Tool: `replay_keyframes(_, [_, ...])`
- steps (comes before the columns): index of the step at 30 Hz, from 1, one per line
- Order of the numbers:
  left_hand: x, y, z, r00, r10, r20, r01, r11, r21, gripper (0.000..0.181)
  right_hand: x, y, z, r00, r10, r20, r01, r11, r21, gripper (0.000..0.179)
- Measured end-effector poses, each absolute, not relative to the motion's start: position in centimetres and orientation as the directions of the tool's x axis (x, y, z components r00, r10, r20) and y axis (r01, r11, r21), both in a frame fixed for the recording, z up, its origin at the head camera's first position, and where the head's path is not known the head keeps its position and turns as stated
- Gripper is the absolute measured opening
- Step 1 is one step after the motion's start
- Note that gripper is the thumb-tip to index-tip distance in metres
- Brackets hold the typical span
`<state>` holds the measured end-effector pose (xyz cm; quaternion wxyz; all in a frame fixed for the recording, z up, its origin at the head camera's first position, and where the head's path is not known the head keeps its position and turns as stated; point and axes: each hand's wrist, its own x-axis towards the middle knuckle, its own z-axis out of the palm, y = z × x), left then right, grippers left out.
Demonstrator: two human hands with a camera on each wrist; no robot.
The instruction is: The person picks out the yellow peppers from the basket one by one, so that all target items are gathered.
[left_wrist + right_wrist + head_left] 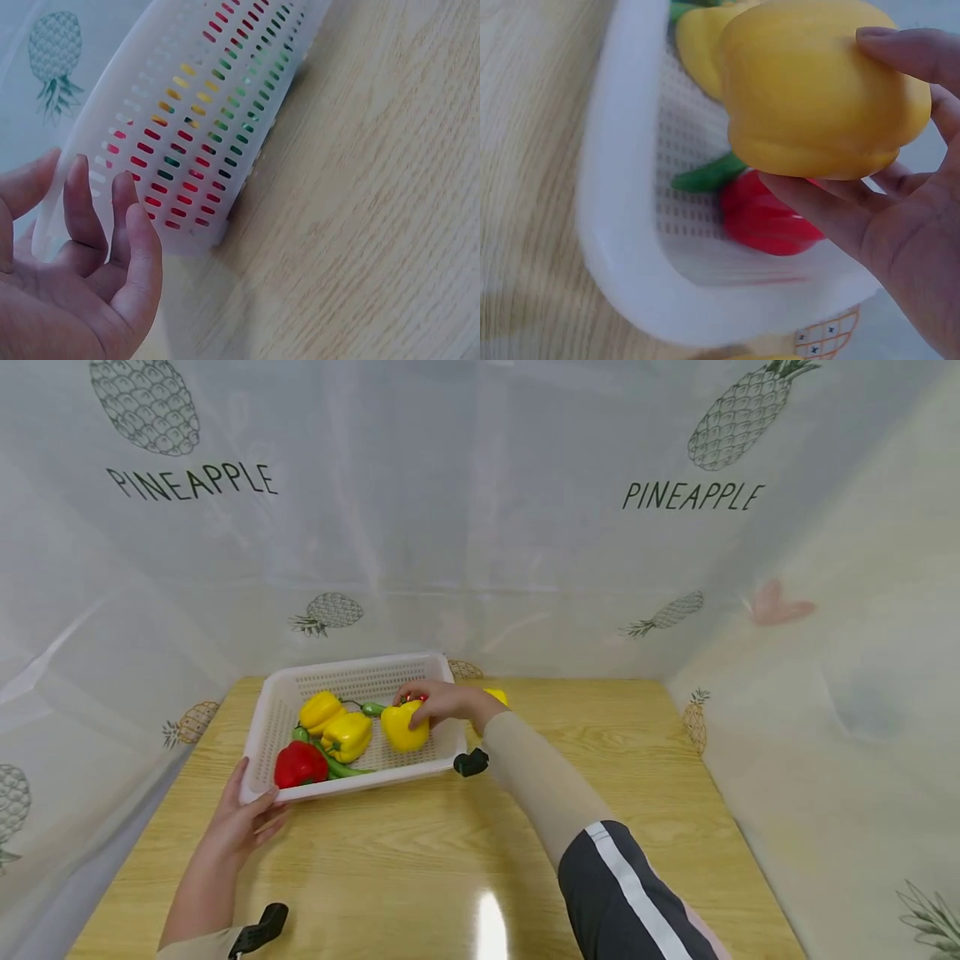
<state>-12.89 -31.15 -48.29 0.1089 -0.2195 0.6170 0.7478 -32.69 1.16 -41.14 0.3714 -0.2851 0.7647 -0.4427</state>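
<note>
My right hand (444, 702) grips a yellow bell pepper (405, 727) above the right part of a white plastic basket (262, 727); the right wrist view shows the thumb and fingers round the pepper. My left hand (243, 818) holds the basket's near left corner, and in the left wrist view its fingers lie along the outside of the slotted wall. Inside the basket are two more yellow bell peppers (348, 737), a red bell pepper (301, 765) at the near left and green chili peppers (345, 770). Another red bell pepper (769, 217) lies under the held one, mostly hidden in the head view.
Just right of the basket, behind my right wrist, another yellow object (497, 696) shows in part on the wooden table (600, 735). A pale curtain printed with pineapples (480, 527) hangs at the back and sides of the table.
</note>
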Motion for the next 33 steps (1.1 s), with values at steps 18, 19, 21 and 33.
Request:
replay_keyframes(18, [-10.6,-32.0,-48.3,-0.897,-0.069,-0.436,-0.422,-0.158,0.893,0.088,-31.2,5.4,-38.7,-0.58,-0.785,-0.217,-0.169,0.376,-0.911,0.043])
replay_keyframes(19, [-10.6,-32.0,-48.3,-0.897,-0.069,-0.436,-0.422,-0.156,0.893,0.088,-31.2,5.7,-38.8,-0.579,-0.787,-0.214,-0.166,0.37,-0.914,0.042])
replay_keyframes(21, [-10.5,-32.0,-48.3,-0.897,-0.066,-0.437,-0.424,-0.153,0.893,0.088,-31.3,6.3,-38.9,-0.584,-0.787,-0.201,-0.165,0.357,-0.919,0.042])
replay_keyframes(33, [-10.5,-31.9,-48.3,-0.869,-0.106,-0.483,-0.462,-0.17,0.87,0.09,-31.0,9.2,-40.2,-0.679,-0.721,-0.14,-0.044,0.231,-0.972,0.044])
